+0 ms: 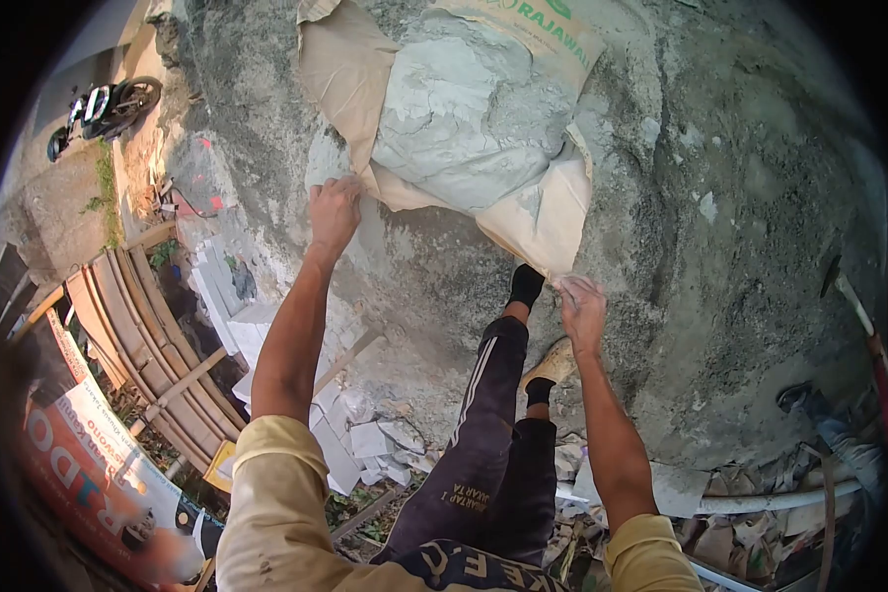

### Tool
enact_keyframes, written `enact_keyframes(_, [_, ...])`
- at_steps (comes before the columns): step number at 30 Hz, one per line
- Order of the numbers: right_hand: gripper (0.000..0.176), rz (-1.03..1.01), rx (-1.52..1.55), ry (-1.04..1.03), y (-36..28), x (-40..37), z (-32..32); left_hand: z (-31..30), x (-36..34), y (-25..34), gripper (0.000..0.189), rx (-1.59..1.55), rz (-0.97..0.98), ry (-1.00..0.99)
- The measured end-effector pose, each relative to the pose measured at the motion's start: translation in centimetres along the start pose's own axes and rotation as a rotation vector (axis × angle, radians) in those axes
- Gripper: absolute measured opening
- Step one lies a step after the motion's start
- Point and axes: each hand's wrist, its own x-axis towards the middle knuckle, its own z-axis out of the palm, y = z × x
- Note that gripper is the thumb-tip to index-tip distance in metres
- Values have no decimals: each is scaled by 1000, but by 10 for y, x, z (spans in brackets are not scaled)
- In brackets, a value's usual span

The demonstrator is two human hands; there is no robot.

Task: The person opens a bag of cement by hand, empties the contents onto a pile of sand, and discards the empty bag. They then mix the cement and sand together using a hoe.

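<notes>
A torn brown paper cement bag (340, 74) lies on the rough ground in front of me, with green lettering on its far end. Grey cement powder (454, 109) is exposed through the opening. My left hand (335, 209) is closed on the bag's left paper edge. On the other side, my right hand (579, 301) pinches the tip of a paper flap (548, 222) folded out toward me. Both arms reach forward from rolled yellowish sleeves.
Broken white blocks (370, 439) and rubble lie left of my legs. Farther left are stacked wooden boards (158, 335) and a printed banner (99, 474). A parked motorcycle (104, 111) stands at upper left. At right are a long-handled tool (858, 306) and another person's leg (839, 434).
</notes>
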Motion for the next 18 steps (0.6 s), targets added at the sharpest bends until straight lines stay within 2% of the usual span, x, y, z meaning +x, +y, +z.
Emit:
enact_keyframes(5, [11, -25, -20, 8, -22, -27, 20, -5, 6, 40, 19, 19, -181, 103])
enact_keyframes(7, [10, 7, -74, 12, -25, -35, 24, 1, 7, 72, 36, -298, -635, 409])
enact_keyframes(8, [10, 1, -82, 16, -24, -37, 25, 8, 7, 86, 36, -306, -636, 416])
enact_keyframes(10, [12, -89, -118, -4, -18, -39, 24, 27, 3, 109, 55, -601, -1092, -26])
enact_keyframes(11, [12, -97, -129, -13, -14, -41, 20, 34, 1, 120, 55, -612, -1104, -24])
enact_keyframes(13, [15, -153, -145, -149, 5, -39, 16, 34, 6, 133, 69, -574, -1107, -282])
enact_keyframes(16, [11, -191, -296, -200, 55, -61, 10, 59, 16, 120, 57, -532, -1043, -272])
enact_keyframes(18, [11, -93, -422, -498, 76, -92, -19, 72, 16, 113, 51, -497, -998, -256])
